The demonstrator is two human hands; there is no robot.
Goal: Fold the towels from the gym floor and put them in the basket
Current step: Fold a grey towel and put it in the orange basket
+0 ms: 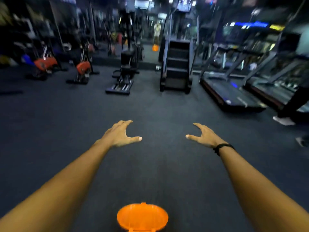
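Both my arms stretch forward over the dark gym floor. My left hand point(121, 133) is spread open with the thumb pointing right and holds nothing. My right hand point(203, 135) mirrors it, open and empty, a black band on its wrist. An orange oval basket point(142, 216) stands on the floor at the bottom centre, between my forearms and close to me. No towel is visible in this view.
A stair-climber machine point(176, 67) stands ahead, treadmills point(234, 91) to the right, exercise bikes point(82, 69) and a black machine point(124, 76) to the left. Another person's legs and white shoe point(283, 120) are at the right edge. A mirror at the back shows an orange reflection point(155, 47).
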